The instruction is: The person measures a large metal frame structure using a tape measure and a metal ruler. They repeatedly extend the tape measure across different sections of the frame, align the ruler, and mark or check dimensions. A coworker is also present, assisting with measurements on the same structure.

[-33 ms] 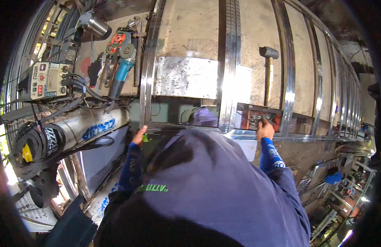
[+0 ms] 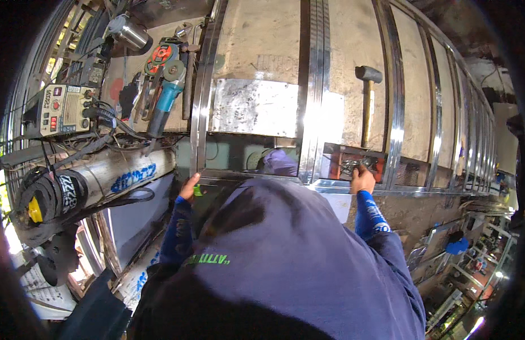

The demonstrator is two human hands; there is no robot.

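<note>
A long frame of shiny square metal tubing (image 2: 314, 102) with several crossbars lies across the worktable. My left hand (image 2: 188, 187) grips its near left corner, beside a small lime-green item (image 2: 199, 190) that is partly hidden. At the near edge, right of the double middle bar, my right hand (image 2: 362, 179) reaches over a reddish tray (image 2: 379, 165) holding small dark metal pieces. Its fingers are curled together, and whatever is between them is too small to make out. A black-headed mallet (image 2: 369, 75) with a wooden handle lies just beyond that tray.
A teal angle grinder (image 2: 167, 99), hand tools and a steel tumbler (image 2: 130, 34) lie at the far left. Left of them stands a welding machine (image 2: 68, 110) with cables, behind a white cylinder (image 2: 123, 180). A bright metal sheet (image 2: 254, 106) lies under the frame.
The view has shifted very slightly, moving the scene a little to the left. Both hands keep their places, left at the frame corner and right over the tray.
</note>
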